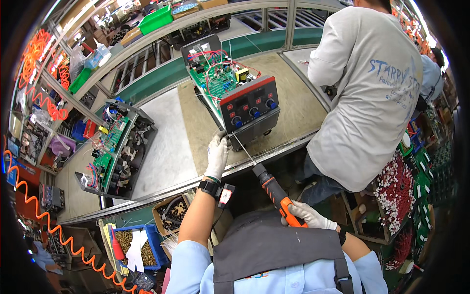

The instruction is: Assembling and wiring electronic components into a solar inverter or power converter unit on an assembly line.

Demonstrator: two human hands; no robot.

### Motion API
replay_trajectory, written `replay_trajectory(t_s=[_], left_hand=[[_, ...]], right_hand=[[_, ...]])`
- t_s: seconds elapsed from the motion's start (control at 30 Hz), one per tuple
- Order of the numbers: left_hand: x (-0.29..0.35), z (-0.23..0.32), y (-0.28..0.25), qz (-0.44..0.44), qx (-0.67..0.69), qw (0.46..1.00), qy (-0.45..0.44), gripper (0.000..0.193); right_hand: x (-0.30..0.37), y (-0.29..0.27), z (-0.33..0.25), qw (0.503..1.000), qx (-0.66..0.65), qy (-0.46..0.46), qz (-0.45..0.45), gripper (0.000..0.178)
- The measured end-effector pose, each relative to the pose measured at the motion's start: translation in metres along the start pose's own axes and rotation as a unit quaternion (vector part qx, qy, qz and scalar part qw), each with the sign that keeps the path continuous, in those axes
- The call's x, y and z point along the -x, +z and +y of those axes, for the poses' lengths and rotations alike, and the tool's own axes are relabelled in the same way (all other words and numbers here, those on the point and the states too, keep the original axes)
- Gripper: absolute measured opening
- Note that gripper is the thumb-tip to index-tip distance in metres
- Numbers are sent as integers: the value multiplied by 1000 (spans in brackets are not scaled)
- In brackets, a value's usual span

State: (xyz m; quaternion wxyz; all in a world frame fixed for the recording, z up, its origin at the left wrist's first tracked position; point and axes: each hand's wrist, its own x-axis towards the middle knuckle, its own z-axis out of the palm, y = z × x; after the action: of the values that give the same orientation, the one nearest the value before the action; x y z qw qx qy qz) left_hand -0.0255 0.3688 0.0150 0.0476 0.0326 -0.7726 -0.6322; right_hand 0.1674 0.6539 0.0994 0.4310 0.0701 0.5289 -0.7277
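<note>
An opened electronic machine stands on the worktable, its dark, red-edged front panel with blue knobs facing me. Behind the panel, a green circuit board with wires lies exposed. My left hand, in a white glove, is closed at the panel's lower left edge; its fingertips are partly hidden there. In my right hand, also gloved, is an orange and black electric screwdriver. Its long bit slants up and left, with the tip at the panel's lower left corner, close to my left fingers.
Another opened machine with boards lies to the left. A co-worker in a grey shirt stands close on the right. Below the table edge is a blue bin of small brass-coloured parts. An orange coiled hose hangs at left.
</note>
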Motion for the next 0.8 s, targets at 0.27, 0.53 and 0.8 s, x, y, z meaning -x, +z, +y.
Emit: replay_trajectory(t_s=[0.27, 0.53, 0.8], left_hand=[[3, -3, 1, -12, -1, 1000, -14, 36], [14, 7, 5, -2, 22, 1000, 8, 55], [144, 67, 25, -151, -403, 807, 404, 61]], right_hand=[[1, 0, 3, 998, -68, 9, -13, 56], [-10, -1, 8, 995, 90, -23, 44, 51], [6, 6, -15, 935, 353, 31, 30, 86]])
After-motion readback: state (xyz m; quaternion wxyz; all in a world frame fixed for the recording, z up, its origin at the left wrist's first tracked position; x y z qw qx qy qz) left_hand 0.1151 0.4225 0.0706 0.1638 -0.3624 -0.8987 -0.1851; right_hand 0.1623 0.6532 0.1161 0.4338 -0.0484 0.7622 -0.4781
